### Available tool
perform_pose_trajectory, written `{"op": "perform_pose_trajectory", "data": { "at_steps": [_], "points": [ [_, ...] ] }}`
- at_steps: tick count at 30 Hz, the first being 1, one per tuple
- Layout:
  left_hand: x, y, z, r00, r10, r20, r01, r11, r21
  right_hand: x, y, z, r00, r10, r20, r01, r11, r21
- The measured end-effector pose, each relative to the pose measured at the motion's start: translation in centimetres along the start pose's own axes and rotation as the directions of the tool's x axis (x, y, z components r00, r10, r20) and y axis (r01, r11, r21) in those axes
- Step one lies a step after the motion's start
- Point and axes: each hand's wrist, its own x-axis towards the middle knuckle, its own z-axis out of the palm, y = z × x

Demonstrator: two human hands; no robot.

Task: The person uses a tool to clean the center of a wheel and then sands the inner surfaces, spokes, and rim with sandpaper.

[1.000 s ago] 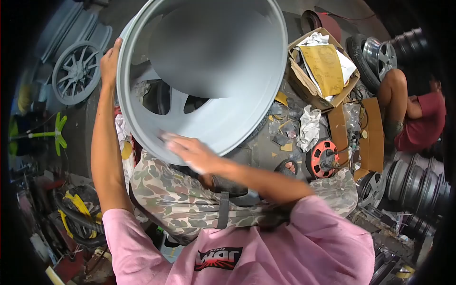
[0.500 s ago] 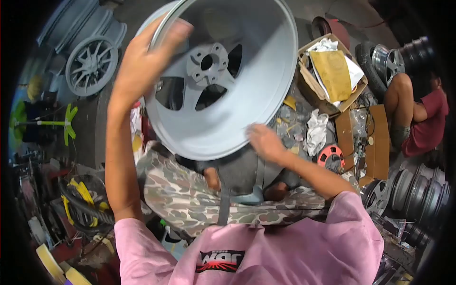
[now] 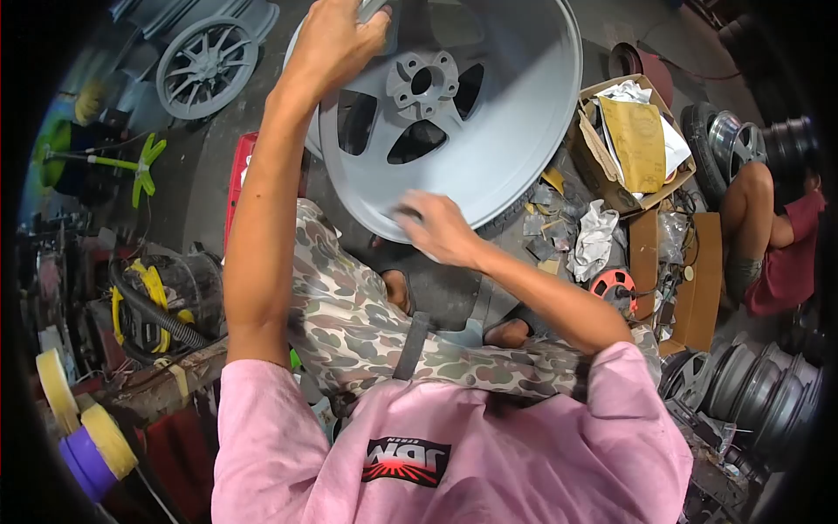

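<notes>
A grey primer-coloured wheel rim (image 3: pixel 489 148) stands tilted in front of my knees, its five-bolt hub facing me. High on its left side, my left hand (image 3: pixel 345 44) is closed round the outer lip. My right hand (image 3: pixel 441 229) is at the lower lip, fingers bent and slightly blurred against the metal. A small dark patch shows at those fingertips; I cannot tell what it is. My camouflage trousers (image 3: pixel 349 306) are just below the rim.
Right of the rim are a cardboard box (image 3: pixel 602 188) of papers, a crumpled white sheet (image 3: pixel 594 240) and an orange-red reel (image 3: pixel 613 286). A person (image 3: pixel 781 253) sits at far right near stacked wheels (image 3: pixel 759 393). A spoked wheel (image 3: pixel 208 68) and green-legged stand (image 3: pixel 147 170) are left.
My left hand has gone up and right in view, now wrapped round the lip. My right hand has moved left along the lower lip. The wheel rim appears higher and further right.
</notes>
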Motion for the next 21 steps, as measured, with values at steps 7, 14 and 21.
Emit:
{"op": "perform_pose_trajectory", "data": {
  "at_steps": [7, 14, 21],
  "points": [
    [0.8, -2.8, -0.2, 1.0, -0.026, 0.007, 0.027, 0.997, -0.066, -2.5, 7.0, -3.4, 0.981, -0.021, 0.193, 0.07, 0.966, -0.249],
    [0.8, -6.9, 1.1, 0.983, -0.176, 0.048, 0.179, 0.88, -0.441, -2.7, 9.0, -5.0, 0.938, 0.07, 0.34, 0.114, 0.863, -0.492],
    [0.6, -4.9, 0.3, 0.969, -0.239, 0.06, 0.236, 0.829, -0.507, 13.2, -6.7, -2.6, 0.954, 0.127, -0.272, 0.026, 0.868, 0.497]
  ]
}}
